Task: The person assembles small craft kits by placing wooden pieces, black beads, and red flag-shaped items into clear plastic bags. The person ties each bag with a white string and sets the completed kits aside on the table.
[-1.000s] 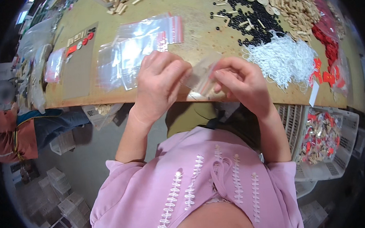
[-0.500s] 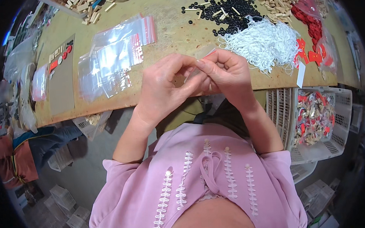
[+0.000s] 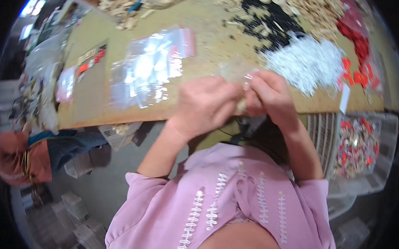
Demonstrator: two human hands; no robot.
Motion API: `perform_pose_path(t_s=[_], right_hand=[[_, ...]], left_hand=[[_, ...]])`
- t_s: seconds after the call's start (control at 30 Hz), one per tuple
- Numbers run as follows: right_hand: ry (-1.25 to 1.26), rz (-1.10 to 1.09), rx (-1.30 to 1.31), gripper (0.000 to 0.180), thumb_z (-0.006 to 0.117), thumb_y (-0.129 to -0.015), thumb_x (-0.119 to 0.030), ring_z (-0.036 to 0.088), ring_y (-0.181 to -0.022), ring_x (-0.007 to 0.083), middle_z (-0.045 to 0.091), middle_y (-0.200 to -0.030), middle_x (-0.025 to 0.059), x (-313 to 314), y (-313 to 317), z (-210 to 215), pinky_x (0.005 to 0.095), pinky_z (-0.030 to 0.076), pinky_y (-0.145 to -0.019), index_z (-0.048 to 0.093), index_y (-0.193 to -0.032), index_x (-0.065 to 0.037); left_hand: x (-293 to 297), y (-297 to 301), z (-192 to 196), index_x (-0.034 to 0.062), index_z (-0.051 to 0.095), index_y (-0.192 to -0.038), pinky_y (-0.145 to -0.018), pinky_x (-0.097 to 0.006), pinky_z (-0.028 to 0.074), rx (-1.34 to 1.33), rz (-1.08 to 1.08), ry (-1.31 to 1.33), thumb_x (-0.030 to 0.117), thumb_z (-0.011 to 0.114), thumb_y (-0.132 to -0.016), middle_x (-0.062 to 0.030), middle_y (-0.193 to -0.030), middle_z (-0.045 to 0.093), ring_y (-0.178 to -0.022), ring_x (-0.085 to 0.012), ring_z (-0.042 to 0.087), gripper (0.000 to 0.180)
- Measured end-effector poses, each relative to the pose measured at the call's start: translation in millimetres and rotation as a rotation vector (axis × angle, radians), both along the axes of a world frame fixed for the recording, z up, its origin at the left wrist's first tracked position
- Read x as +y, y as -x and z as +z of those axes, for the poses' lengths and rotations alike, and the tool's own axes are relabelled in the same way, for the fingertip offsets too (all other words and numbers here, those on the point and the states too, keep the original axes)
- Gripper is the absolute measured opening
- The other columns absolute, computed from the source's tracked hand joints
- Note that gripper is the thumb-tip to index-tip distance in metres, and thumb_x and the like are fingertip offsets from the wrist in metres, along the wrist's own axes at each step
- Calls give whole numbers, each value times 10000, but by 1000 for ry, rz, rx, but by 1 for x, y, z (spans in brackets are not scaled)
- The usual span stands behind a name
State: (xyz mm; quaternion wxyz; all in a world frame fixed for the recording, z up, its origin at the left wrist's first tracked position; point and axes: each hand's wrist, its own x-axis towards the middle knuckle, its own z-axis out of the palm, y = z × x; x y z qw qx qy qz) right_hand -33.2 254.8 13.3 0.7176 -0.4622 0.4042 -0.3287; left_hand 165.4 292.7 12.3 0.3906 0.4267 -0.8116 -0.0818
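Both my hands meet above the front edge of the table, blurred by motion. A small clear plastic zip bag (image 3: 233, 69) shows between and just beyond them. My left hand (image 3: 205, 100) is closed, its fingers curled against the bag's lower part. My right hand (image 3: 273, 93) pinches the bag's edge between thumb and fingers. Something pale sits in the gap between the hands, too blurred to name. Closest to my right hand lies a heap of white string (image 3: 304, 65). Left of my left hand is a stack of clear zip bags (image 3: 153, 64).
Black rings (image 3: 271, 26) and wooden sticks (image 3: 317, 5) are piled at the back right, beside red cord (image 3: 355, 39). A brown board (image 3: 89, 85) with sample pieces lies left. A crate (image 3: 386, 151) of filled bags stands below right. Another person (image 3: 18, 156) is at far left.
The whole view has shifted, so the table appears further right and lower. My left hand has turned from a fingertip pinch into a closed grip, knuckles up. The bag shows more beyond my fingers.
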Motion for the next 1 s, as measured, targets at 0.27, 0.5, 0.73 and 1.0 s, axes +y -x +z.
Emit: perform_pose_path(t_s=[0.27, 0.5, 0.73, 1.0], right_hand=[[1102, -41, 378, 95, 690, -925, -78, 654, -627, 170, 704, -894, 111, -8, -16, 25, 294, 512, -551, 669, -988, -11], [1309, 447, 396, 192, 724, -809, -27, 680, -800, 310, 671, -897, 128, -46, -26, 38, 364, 552, -708, 716, -1001, -31], [1190, 437, 163, 242, 664, -859, -2, 666, -850, 312, 666, -907, 131, -93, -60, 17, 380, 534, -765, 735, -1087, -44], [1125, 467, 177, 131, 640, -941, -69, 644, -894, 344, 651, -928, 150, -98, -47, -3, 407, 514, -800, 685, -1057, -28]], left_hand=[[10, -45, 13, 81, 659, -858, -597, -382, 483, -73, -32, -67, 172, 764, -858, -68, -730, 579, -660, -263, 600, 139], [-1, -90, 52, 44, 718, -1049, -745, -333, 553, 107, -62, -453, 110, 707, -919, -93, -918, 717, -811, -217, 693, 146], [-137, -234, -11, -14, 704, -1064, -738, -359, 557, -181, 779, -311, 297, 729, -943, -135, -943, 741, -835, -223, 710, 335], [-163, -246, -37, 66, 679, -1000, -740, -427, 543, -281, 869, -353, 292, 760, -850, -137, -873, 729, -815, -313, 708, 283]])
